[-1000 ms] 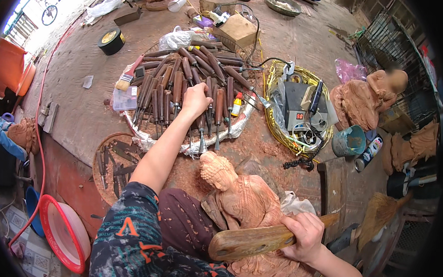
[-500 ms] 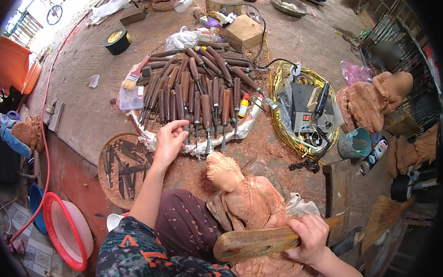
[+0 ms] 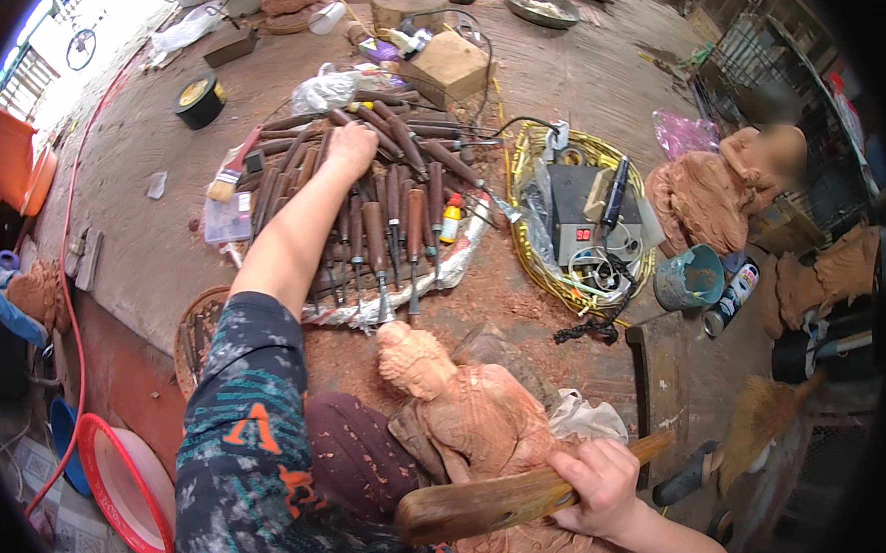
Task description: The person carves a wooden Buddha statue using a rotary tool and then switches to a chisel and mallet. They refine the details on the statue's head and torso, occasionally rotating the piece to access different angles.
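A round tray (image 3: pixel 464 263) lies beyond a carved figure (image 3: pixel 496 409); a wooden bat (image 3: pixel 491 506), crossing the figure, is clasped in the right grip (image 3: pixel 600 485); the left grip (image 3: pixel 351 152) is over the tray's chisels (image 3: pixel 376 240), whether pinching one I cannot tell

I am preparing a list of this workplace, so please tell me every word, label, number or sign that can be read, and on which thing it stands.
Texts are described, not copied.
Grey box: red lit digits on its display.
Dark sleeve: orange and teal lettering.
Yellow bottle: label too small to read.
Spray can: printing too small to read.
Round black item: any marking too small.
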Demonstrator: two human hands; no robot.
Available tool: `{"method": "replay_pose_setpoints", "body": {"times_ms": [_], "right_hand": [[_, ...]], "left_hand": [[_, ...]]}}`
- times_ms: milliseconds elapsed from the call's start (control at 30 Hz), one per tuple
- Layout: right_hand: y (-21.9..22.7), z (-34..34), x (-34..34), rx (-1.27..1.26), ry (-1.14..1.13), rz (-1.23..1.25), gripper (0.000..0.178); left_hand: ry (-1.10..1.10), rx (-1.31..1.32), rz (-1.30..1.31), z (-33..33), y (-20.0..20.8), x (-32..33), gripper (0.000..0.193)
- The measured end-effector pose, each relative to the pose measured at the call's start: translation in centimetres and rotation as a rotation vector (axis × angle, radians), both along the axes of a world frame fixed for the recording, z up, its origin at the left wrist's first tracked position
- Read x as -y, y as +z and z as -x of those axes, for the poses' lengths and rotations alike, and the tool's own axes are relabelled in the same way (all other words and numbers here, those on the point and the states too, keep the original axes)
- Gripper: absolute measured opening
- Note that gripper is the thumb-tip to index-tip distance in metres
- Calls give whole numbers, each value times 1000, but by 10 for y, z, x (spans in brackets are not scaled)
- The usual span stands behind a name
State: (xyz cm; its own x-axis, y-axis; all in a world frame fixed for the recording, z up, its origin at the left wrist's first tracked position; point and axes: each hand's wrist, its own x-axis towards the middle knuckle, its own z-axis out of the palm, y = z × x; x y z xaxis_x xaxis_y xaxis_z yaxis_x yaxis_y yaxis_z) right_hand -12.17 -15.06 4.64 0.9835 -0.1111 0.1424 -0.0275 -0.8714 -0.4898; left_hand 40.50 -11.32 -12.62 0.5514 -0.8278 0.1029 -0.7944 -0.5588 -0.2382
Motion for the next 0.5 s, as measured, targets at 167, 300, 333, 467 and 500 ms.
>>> {"method": "replay_pose_setpoints", "body": {"times_ms": [167,300,333,467,500], "right_hand": [[-1,-1,-2,7,-17,-15,38],[-1,0,-2,-4,-6,6,37],[-1,0,-2,-4,-7,9,37],[0,0,-2,11,-14,-5,35],[0,-2,-2,18,-17,-17,35]], "left_hand": [[4,-19,19,-11,-17,-1,28],[-3,-17,-163,-9,-13,9,28],[-18,-7,-191,-8,-8,9,29],[-57,-11,-208,-19,22,4,27],[-62,22,-180,-23,30,-1,24]]}}
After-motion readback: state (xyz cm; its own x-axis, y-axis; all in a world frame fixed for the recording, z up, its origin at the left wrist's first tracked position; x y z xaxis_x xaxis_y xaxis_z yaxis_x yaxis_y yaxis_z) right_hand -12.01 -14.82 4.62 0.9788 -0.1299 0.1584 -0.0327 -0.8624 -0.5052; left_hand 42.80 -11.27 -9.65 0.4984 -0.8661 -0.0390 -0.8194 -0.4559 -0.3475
